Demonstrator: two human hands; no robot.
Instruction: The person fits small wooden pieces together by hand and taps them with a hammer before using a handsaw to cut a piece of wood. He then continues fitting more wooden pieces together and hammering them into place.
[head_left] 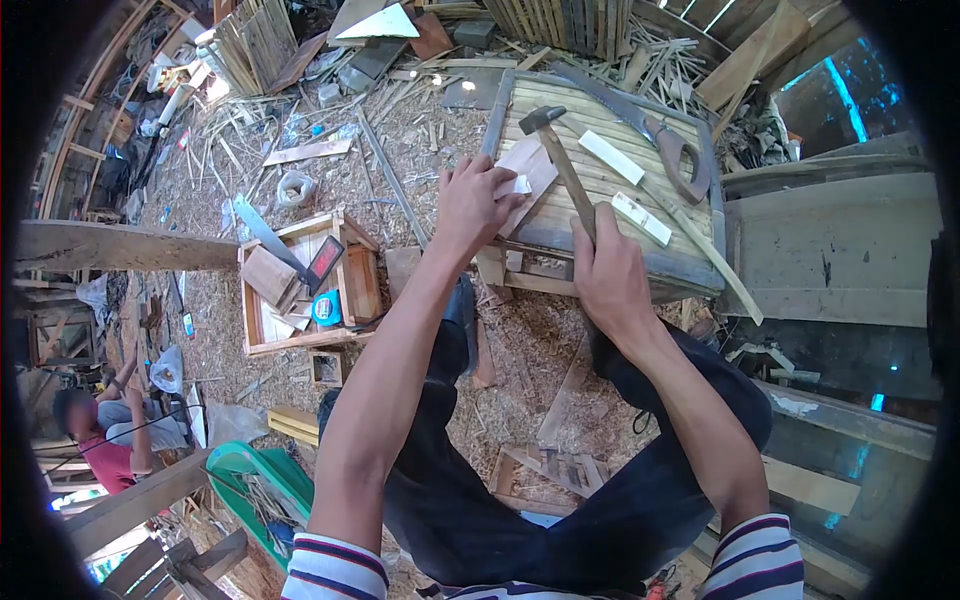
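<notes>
My right hand (612, 270) grips a hammer (572, 180) by its wooden handle, the metal head raised over the slatted work table (545, 92). My left hand (472, 205) pinches a small white piece (516, 186) against a flat wooden board (533, 165) at the table's near left edge. Two pale strips, one plain (611, 158) and one with dark marks (642, 219), lie to the right of the hammer. A handsaw (655, 130) rests along the far right side. Beside it, a long thin wooden strip (715, 250) sticks out past the near edge.
On my left stands a wooden box (300, 345) holding a try square (285, 245), a blue tape measure (326, 308) and wood pieces. Shavings and offcuts cover the floor (400, 140). A green plastic object (255, 500) and a seated person (115, 440) are at lower left.
</notes>
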